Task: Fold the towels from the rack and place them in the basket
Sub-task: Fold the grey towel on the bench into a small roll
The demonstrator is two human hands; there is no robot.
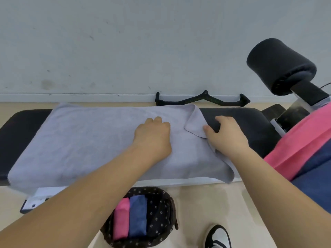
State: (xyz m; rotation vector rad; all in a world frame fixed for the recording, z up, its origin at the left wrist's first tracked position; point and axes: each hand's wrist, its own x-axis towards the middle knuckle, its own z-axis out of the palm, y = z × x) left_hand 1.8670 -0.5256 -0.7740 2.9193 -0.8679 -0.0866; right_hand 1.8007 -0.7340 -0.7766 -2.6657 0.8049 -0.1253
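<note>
Towel [80, 140] under 2 hands
Left hand [153, 135] lies curled on it; right hand [225, 135] pinches its folded corner.

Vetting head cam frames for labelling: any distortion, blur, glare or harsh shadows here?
Head view: wide-angle bowing along the edges of the bench and grey towel. Head view: light is soft and even, with no hard shadows and no glare. Head view: whole frame slightly soft, towel weave smeared, yet in the basket at the bottom edge the pink towel and blue towel read clearly.
</note>
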